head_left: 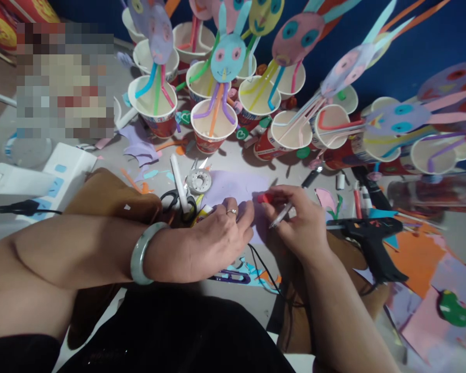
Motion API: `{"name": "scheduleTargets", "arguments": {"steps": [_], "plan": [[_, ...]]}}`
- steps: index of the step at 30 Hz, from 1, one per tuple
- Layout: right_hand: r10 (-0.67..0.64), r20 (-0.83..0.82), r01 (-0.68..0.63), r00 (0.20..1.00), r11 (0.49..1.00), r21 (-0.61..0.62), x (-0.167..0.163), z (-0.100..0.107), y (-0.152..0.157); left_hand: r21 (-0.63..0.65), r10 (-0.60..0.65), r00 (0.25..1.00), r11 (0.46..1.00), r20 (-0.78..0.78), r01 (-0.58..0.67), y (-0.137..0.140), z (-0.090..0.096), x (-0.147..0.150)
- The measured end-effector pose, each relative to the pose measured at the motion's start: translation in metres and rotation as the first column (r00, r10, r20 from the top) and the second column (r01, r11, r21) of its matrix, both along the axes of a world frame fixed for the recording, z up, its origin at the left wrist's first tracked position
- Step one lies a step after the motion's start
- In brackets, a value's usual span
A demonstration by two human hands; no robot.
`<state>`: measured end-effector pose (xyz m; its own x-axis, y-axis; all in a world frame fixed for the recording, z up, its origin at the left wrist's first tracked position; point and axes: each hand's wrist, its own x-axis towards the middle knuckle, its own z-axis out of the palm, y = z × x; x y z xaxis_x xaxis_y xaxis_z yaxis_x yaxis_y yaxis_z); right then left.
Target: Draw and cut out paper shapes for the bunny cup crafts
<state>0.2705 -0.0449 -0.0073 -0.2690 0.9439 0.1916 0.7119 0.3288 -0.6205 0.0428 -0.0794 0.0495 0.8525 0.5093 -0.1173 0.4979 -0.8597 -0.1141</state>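
One pen (281, 214) and a small red piece (263, 198) are gripped by the right hand (303, 224) above the purple sheet (236, 183), where the left hand (215, 238) curls its fingers, their hold hard to tell.

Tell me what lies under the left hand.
Lilac paper shows past the far side of the left hand and appears to run beneath; anything else directly underneath is covered.
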Motion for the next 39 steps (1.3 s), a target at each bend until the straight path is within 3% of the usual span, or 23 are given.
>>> {"name": "scheduleTargets", "arguments": {"steps": [3,7,12,20,28,34,39], "plan": [[-0.115,-0.085,0.121,0.990,0.990,0.068,0.001,-0.002,0.001,-0.153,0.040,0.996,0.987,-0.076,-0.052,0.005,-0.003,0.012],[-0.186,-0.158,0.206,0.970,0.971,0.119,0.003,-0.006,0.001,-0.224,0.058,0.997,0.972,-0.044,-0.066,0.007,-0.014,0.017],[-0.226,-0.182,0.256,0.957,0.953,0.163,0.003,-0.005,0.000,-0.201,0.057,0.997,0.978,0.045,-0.046,0.007,-0.019,0.012],[-0.214,-0.181,0.238,0.960,0.964,0.123,0.003,-0.006,0.000,-0.145,0.118,0.991,0.984,0.068,-0.107,0.005,-0.035,0.014],[-0.184,-0.168,0.208,0.968,0.969,0.137,0.001,-0.004,0.000,-0.016,0.031,0.985,0.999,0.170,-0.029,0.009,-0.040,0.011],[-0.242,-0.196,0.283,0.950,0.934,0.219,-0.004,0.004,0.000,-0.070,0.044,0.983,0.997,0.181,-0.032,0.006,-0.046,0.014],[-0.194,-0.178,0.231,0.965,0.947,0.222,-0.005,0.004,-0.001,-0.184,-0.078,0.977,0.976,0.199,0.116,0.004,-0.034,0.010]]}}
